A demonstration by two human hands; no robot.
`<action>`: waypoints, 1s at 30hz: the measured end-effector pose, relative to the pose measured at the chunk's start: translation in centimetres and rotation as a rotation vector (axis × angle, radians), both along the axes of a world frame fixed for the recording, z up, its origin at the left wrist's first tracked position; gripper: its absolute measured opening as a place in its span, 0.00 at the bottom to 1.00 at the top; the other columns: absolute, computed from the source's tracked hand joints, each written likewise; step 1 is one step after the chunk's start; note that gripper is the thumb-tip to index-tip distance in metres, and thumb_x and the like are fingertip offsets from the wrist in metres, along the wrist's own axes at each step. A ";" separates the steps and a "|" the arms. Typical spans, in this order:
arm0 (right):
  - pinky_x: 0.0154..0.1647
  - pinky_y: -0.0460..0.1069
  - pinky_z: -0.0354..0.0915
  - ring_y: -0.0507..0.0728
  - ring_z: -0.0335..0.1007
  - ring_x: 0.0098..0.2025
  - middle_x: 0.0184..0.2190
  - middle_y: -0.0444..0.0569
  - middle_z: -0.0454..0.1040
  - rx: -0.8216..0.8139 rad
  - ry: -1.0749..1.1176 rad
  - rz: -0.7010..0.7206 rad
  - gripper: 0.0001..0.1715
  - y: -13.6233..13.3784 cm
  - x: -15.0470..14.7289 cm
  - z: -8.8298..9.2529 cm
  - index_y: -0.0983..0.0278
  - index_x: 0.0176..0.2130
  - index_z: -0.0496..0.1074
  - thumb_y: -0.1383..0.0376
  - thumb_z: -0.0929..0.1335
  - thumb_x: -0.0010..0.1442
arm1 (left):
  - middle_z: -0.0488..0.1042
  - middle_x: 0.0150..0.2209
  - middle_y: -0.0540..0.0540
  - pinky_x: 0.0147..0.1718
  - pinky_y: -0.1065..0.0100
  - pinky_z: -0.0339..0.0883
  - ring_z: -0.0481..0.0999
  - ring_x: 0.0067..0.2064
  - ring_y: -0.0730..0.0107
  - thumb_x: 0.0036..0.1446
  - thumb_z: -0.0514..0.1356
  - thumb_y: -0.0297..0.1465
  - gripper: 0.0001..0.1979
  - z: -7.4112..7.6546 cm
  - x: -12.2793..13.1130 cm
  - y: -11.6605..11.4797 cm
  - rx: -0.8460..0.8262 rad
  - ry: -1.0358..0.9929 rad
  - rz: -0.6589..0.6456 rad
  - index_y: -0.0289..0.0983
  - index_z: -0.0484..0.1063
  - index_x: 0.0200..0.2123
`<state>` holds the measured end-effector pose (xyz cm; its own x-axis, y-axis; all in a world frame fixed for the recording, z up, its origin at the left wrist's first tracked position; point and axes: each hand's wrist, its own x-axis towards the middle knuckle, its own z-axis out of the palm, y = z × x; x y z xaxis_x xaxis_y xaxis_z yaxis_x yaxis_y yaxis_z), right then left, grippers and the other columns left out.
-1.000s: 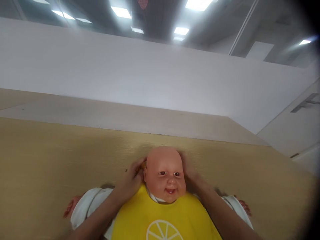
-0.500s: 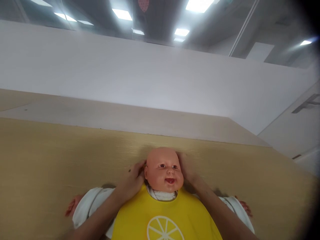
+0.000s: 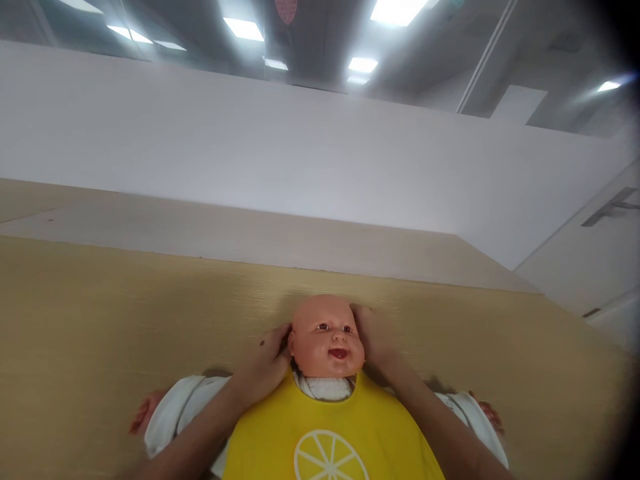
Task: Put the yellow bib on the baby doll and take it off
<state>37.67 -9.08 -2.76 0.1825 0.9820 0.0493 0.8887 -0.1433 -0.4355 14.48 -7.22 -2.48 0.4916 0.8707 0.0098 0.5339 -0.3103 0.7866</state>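
Left hand [image 3: 264, 365] and right hand [image 3: 374, 339] are flanking the baby doll's head [image 3: 323, 340], closure unclear; likely firm, slick, best cradled underneath.

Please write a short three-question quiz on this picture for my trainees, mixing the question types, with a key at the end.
1. True or false: the yellow bib on the doll is plain, with no print.
2. What lies between the person's left hand and right hand?
A) the door handle
B) the doll's head
C) a ceiling light
3. Fill in: the doll's sleeves are ____ in colour.

Key:
1. False; it bears a white print like a citrus slice.
2. B
3. white
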 end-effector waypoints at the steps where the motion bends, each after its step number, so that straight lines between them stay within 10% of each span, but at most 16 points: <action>1: 0.31 0.49 0.58 0.61 0.74 0.35 0.37 0.59 0.78 -0.019 -0.049 -0.017 0.08 -0.1 -0.1 0.2 0.69 0.36 0.75 0.69 0.68 0.54 | 0.78 0.50 0.40 0.49 0.58 0.68 0.75 0.52 0.52 0.59 0.48 0.32 0.20 0.1 0.0 0.0 0.000 0.002 -0.003 0.36 0.74 0.49; 21: 0.28 0.49 0.48 0.62 0.75 0.38 0.38 0.57 0.78 -0.150 -0.269 -0.040 0.09 -0.5 -0.4 1.5 0.68 0.41 0.70 0.70 0.66 0.57 | 0.76 0.53 0.39 0.54 0.52 0.65 0.72 0.56 0.50 0.59 0.49 0.38 0.22 -1.0 -0.4 0.7 0.000 0.046 0.004 0.37 0.71 0.52; 27: 0.27 0.48 0.48 0.58 0.71 0.31 0.30 0.51 0.75 0.073 -0.123 -0.199 0.15 -0.6 1.3 1.9 0.64 0.42 0.62 0.55 0.59 0.68 | 0.70 0.58 0.38 0.56 0.53 0.62 0.69 0.59 0.53 0.61 0.51 0.37 0.27 -2.3 -1.7 0.9 0.108 -0.042 0.051 0.40 0.56 0.63; 30: 0.29 0.47 0.53 0.56 0.67 0.29 0.26 0.44 0.69 0.246 0.097 -0.171 0.23 -1.1 2.0 2.6 0.61 0.38 0.59 0.44 0.59 0.64 | 0.75 0.41 0.43 0.43 0.60 0.68 0.75 0.43 0.61 0.62 0.52 0.40 0.28 -2.0 -2.5 0.2 0.148 -0.132 0.131 0.40 0.53 0.63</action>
<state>39.65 -10.23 -0.18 0.3596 0.8974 0.2555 0.8131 -0.1671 -0.5576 12.02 -7.00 -4.44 0.3606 0.9112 0.1989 0.4726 -0.3624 0.8033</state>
